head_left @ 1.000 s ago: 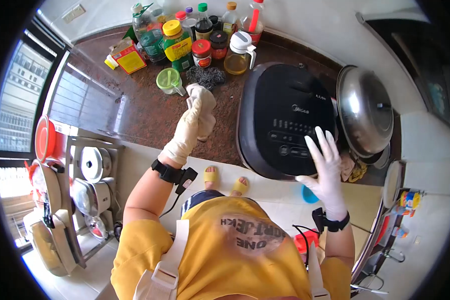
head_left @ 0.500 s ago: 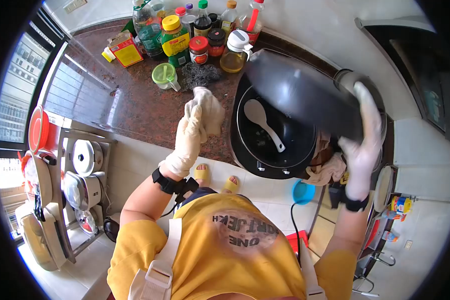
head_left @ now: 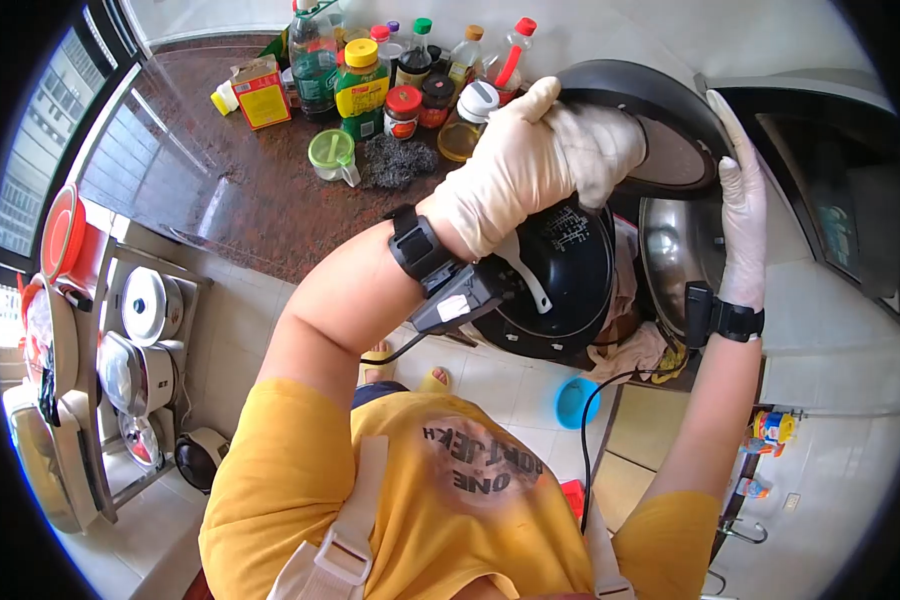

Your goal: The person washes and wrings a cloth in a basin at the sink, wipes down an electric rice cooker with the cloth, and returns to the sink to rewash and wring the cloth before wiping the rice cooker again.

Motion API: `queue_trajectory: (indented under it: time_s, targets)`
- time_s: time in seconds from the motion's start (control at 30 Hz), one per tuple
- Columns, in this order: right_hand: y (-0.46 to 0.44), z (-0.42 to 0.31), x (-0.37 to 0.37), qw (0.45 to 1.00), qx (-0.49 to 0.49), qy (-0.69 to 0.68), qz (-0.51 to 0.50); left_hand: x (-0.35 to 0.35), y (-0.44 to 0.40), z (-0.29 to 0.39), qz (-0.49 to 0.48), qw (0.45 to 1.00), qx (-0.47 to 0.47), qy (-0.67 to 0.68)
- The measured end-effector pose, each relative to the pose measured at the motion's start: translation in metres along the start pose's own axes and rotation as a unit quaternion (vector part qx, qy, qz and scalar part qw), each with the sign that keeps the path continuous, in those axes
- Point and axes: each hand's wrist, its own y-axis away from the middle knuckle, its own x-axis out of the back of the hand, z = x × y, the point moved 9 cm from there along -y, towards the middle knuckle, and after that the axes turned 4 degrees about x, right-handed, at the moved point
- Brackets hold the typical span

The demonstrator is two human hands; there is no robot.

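Observation:
The black cooker's lid [head_left: 680,105] stands raised, its inner side showing. My left hand [head_left: 515,165], in a white glove, is closed round a pale cloth [head_left: 598,150] that lies against the lid's inner side. At the lid's right edge, my gloved right hand [head_left: 742,205] has its fingers stretched up and rests against the rim. Below the lid is the open cooker with a dark inner pot [head_left: 570,285]. A white rice paddle [head_left: 532,280] lies in the pot, partly hidden by my left wrist.
Bottles and jars, among them a yellow-capped jar [head_left: 361,90], stand along the counter's back. A green-lidded container [head_left: 331,152] and a dark scouring pad [head_left: 398,162] are left of my arm. A large metal lid [head_left: 675,255] leans right of the cooker.
The cooker's lid has swung up from closed to raised. My left hand has moved right with the cloth, onto the lid's inner side. My right hand has moved up and right with the lid.

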Motion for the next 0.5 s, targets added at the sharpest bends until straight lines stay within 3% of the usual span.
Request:
queue_trajectory:
  time_s: [0.13, 0.2, 0.33, 0.37, 0.47, 0.5]
  targets:
    - [0.006, -0.007, -0.001, 1.000, 0.004, 0.017, 0.000, -0.026, 0.002, -0.008, -0.030, 0.999, -0.010, -0.007]
    - [0.010, -0.008, -0.001, 1.000, 0.002, 0.025, 0.004, -0.025, 0.011, 0.001, 0.122, 0.979, -0.096, -0.135]
    - [0.011, -0.013, -0.001, 0.999, -0.003, 0.037, -0.003, -0.042, 0.014, -0.006, 0.100, 0.967, -0.082, -0.221]
    - [0.012, -0.013, -0.002, 0.999, -0.002, 0.033, -0.004, -0.036, 0.004, -0.017, -0.122, 0.989, 0.076, 0.046]
    - [0.014, -0.012, -0.003, 1.000, 0.000, 0.029, 0.000, -0.049, 0.013, -0.023, -0.143, 0.988, 0.062, -0.011]
    - [0.016, -0.012, -0.002, 1.000, -0.001, 0.031, 0.005, -0.050, 0.014, -0.027, -0.150, 0.984, 0.077, 0.051]
